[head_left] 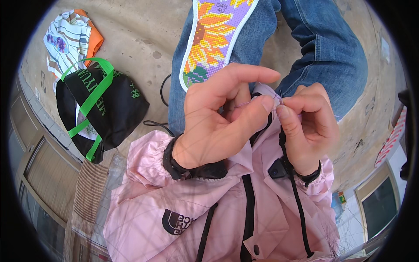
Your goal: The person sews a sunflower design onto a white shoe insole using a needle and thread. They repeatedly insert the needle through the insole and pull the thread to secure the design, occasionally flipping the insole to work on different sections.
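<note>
My left hand [214, 115] is raised in front of my chest, with the index finger stretched out and the thumb bent in over a fine light purple thread [244, 104]. Close beside it, my right hand [310, 118] pinches thumb and forefinger together on the thread near the left thumb tip. Whether a needle is between the fingertips is too small to tell. Beyond the left hand, an insole [214, 37] with a stitched yellow and orange flower on purple lies on my jeans-covered thigh [253, 41]. Neither hand touches its stitched face.
To the left, a black tote bag [124, 98] with green handles stands on the concrete floor [144, 26]. Behind it lies a striped white and orange cloth bag [74, 37]. A dark cord [162, 89] runs beside my leg. Black drawstrings [299, 209] hang from my pink jacket [157, 209].
</note>
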### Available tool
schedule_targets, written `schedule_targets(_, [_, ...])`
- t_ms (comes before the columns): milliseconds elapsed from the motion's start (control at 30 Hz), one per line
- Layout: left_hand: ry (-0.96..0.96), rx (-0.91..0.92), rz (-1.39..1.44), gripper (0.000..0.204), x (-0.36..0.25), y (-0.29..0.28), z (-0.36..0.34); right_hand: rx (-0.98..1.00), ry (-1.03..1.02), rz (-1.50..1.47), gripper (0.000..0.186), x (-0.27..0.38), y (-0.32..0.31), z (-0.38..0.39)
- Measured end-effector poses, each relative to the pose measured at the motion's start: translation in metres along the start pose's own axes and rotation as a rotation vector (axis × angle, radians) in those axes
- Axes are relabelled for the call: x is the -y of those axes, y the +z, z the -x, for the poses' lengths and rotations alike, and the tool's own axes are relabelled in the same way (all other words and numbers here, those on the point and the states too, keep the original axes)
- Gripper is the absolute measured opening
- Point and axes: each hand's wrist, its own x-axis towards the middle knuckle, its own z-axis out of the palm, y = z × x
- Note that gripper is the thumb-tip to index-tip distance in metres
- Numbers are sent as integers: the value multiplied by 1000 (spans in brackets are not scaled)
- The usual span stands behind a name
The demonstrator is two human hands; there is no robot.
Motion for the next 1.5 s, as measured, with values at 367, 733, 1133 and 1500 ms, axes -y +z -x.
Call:
schedule_targets(367, [-67, 4, -23, 8, 3, 4, 3, 33, 119, -183, 12, -3, 2, 3])
schedule_targets(733, [-102, -40, 56, 5, 1, 5, 1, -2, 138, -247, 12, -7, 3, 3])
schedule_targets(1133, [-82, -78, -12, 7, 2, 7, 2, -60, -257, 217, 18, 2, 1, -5])
schedule_targets(1500, [-84, -59, 4, 6, 5, 6, 2, -67, -238, 229, 19, 0, 2, -5])
